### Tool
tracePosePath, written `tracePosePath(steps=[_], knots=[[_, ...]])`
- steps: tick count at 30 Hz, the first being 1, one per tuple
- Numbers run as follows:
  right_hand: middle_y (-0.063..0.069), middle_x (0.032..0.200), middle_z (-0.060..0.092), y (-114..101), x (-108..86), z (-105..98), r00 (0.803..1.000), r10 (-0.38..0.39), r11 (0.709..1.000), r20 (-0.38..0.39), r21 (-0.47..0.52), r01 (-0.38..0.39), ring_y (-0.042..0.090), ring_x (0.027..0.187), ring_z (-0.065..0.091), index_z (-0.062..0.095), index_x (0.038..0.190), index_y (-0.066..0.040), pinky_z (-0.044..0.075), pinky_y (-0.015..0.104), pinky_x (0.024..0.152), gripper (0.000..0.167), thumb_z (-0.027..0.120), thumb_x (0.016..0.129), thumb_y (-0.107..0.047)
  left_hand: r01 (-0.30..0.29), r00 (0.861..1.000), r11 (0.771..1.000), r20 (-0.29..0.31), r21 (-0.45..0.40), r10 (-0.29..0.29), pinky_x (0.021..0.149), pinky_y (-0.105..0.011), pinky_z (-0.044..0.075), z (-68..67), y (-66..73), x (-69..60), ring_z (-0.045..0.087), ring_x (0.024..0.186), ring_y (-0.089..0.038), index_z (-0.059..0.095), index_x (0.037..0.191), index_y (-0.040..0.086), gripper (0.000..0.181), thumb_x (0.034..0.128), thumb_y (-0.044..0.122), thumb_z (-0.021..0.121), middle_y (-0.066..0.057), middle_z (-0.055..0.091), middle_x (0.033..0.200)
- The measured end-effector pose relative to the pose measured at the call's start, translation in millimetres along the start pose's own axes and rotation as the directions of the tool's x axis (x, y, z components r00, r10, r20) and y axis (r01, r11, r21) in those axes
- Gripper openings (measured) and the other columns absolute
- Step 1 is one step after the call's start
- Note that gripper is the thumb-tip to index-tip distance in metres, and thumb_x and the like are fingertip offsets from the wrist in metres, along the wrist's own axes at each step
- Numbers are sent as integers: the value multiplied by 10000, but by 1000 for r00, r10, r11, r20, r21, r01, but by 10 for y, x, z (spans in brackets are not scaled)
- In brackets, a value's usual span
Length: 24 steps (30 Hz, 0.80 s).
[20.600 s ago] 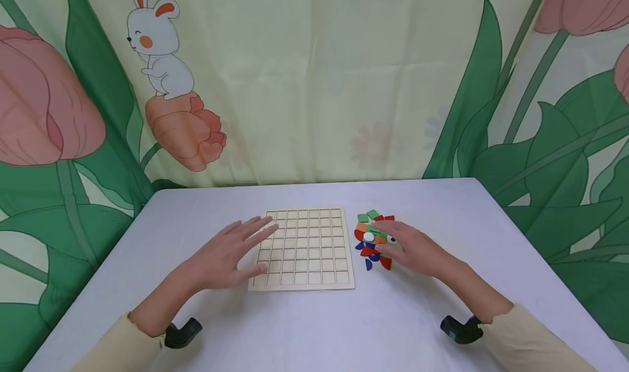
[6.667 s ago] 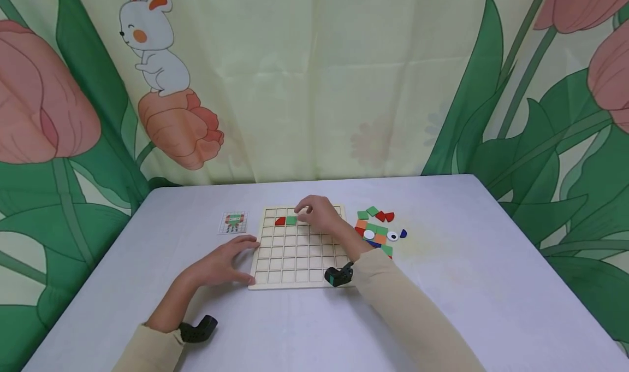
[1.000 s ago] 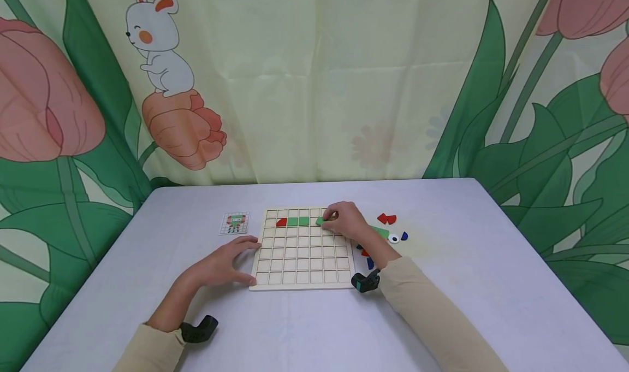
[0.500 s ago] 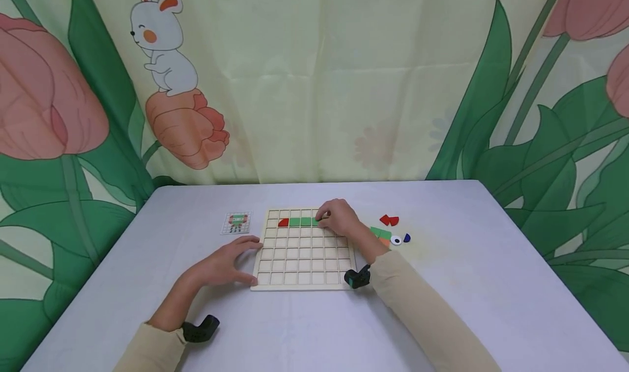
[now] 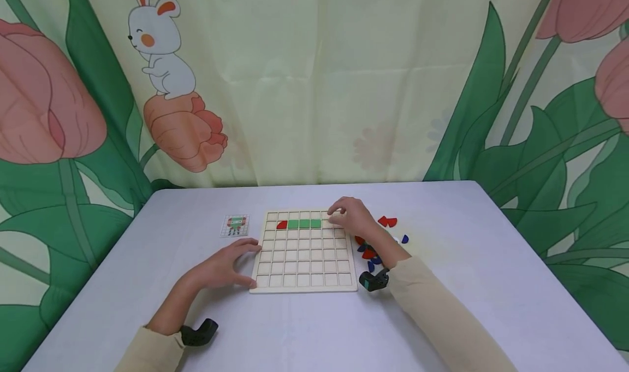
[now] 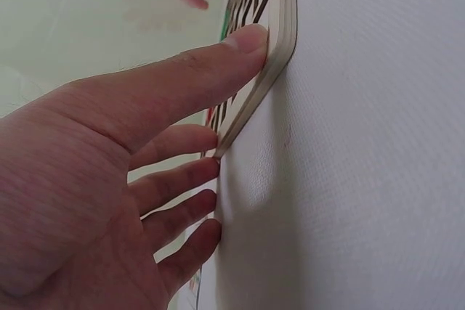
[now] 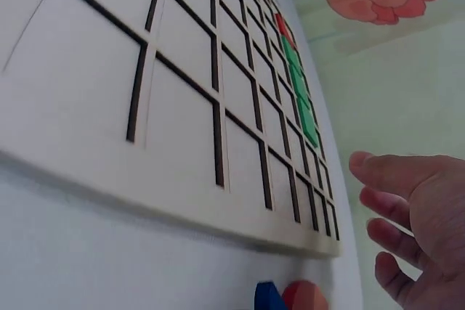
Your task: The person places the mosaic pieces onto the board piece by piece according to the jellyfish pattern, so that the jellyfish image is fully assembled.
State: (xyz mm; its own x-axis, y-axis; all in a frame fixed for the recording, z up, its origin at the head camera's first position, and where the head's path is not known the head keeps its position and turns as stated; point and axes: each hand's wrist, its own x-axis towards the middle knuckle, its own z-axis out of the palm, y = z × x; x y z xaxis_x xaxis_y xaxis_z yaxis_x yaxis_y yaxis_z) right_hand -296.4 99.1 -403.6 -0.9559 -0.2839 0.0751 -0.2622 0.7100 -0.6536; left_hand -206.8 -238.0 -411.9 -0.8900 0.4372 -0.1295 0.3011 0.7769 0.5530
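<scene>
A wooden grid board point(image 5: 304, 260) lies on the table. One red quarter-round piece point(image 5: 282, 225) and three green square tiles point(image 5: 304, 224) sit side by side in its second row from the back. My left hand point(image 5: 223, 265) rests against the board's left edge; in the left wrist view the thumb point(image 6: 247, 38) presses the board's rim while the fingers point(image 6: 185, 176) stay loosely extended along its side. Over the back right corner hovers my right hand point(image 5: 356, 218), with nothing visible between thumb and fingers. The right wrist view shows its thumb point(image 7: 385, 172) apart from the fingertips.
A small pattern card point(image 5: 235, 225) lies left of the board. To the right are loose red and blue pieces point(image 5: 369, 254), partly hidden by the right forearm. Two red pieces point(image 5: 387, 222) and a blue one point(image 5: 405, 239) lie farther out. A printed curtain point(image 5: 314, 88) hangs behind.
My right hand has let go of the third green tile, now flat in its cell beside the other two, and has moved off to the right. My left hand stays put.
</scene>
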Motion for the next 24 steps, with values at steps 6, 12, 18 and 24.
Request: tracePosePath(steps=[6, 12, 18, 24], knots=[[64, 1138, 637, 186, -115, -95, 996, 84, 996, -19, 36, -83, 237, 997, 516, 728, 1080, -139, 510, 243, 654, 210, 691, 893, -226, 7, 1000, 1000, 5, 12, -7, 1122, -564, 319, -15, 9, -17, 334, 1411, -362, 518, 1371, 90, 814, 690, 378, 858, -122, 410, 1496], [65, 1161, 627, 364, -210, -206, 985, 161, 987, -65, 15, -161, 234, 1028, 518, 715, 1090, -156, 531, 264, 709, 206, 677, 903, -233, 7, 1000, 1000, 3, 3, -7, 1123, -573, 313, -24, 37, -29, 331, 1411, -374, 519, 1370, 77, 816, 687, 362, 862, -134, 408, 1498], [102, 1171, 633, 554, -305, -331, 977, 189, 982, -96, -14, -191, 251, 1012, 537, 709, 1098, -117, 539, 275, 743, 214, 679, 903, -200, 17, 1000, 1000, 3, -2, -17, 1127, -561, 314, 3, 18, -9, 332, 1413, -356, 522, 1368, 100, 815, 682, 376, 864, -112, 412, 1496], [121, 1119, 615, 697, -361, -455, 969, 227, 973, -94, -24, -231, 248, 952, 540, 692, 1122, -101, 548, 259, 717, 233, 685, 899, -172, 22, 1000, 1000, 2, -8, -22, 1129, -572, 302, -2, 19, -2, 318, 1421, -366, 516, 1376, 98, 832, 676, 382, 866, -117, 399, 1508]])
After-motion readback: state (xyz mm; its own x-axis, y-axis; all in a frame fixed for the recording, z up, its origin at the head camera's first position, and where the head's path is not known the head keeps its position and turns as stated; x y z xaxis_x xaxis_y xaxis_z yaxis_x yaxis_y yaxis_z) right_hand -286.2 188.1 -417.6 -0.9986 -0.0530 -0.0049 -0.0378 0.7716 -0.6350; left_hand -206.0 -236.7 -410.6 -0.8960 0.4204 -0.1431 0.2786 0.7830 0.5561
